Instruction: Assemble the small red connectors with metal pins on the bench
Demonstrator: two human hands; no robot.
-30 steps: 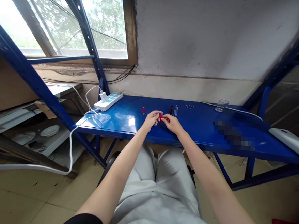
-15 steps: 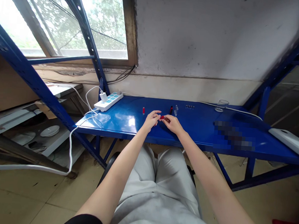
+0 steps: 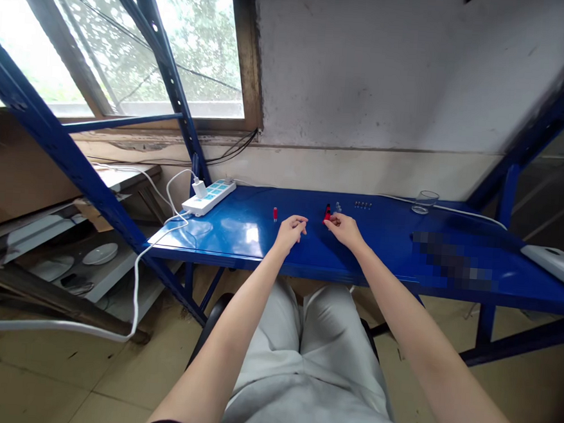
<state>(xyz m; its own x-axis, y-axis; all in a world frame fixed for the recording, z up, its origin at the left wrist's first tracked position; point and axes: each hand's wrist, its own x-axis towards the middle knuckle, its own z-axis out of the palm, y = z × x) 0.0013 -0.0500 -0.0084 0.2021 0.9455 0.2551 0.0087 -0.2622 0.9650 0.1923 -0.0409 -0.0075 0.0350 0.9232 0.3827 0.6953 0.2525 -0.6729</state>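
So the biggest thing here is the blue worktop (image 3: 380, 247), running right up along the wall. There's a white slab (image 3: 556, 264) at its right end, and a dark, pixelated thing (image 3: 453, 256) lies nearer the front edge on that side, too blurred to make out. The white power strip (image 3: 210, 197) sits in the back left corner with a plug in it. Left hand (image 3: 291, 233) is free, fingers loosely curled, around the middle of the front edge. Right hand (image 3: 346, 229) is just right of it, and its fingertips meet a little red piece (image 3: 326, 220); can't tell if it's gripped or only touched. That piece is around mid-worktop, between the front and back edges, right by a small black-and-red item (image 3: 328, 209). Clear glass (image 3: 425, 203) is by the back edge, toward the right corner. A red tube (image 3: 275, 213) is left of centre, some clear bits (image 3: 338, 208) are behind the right hand, and tiny pieces (image 3: 363, 205) line up near the back edge.
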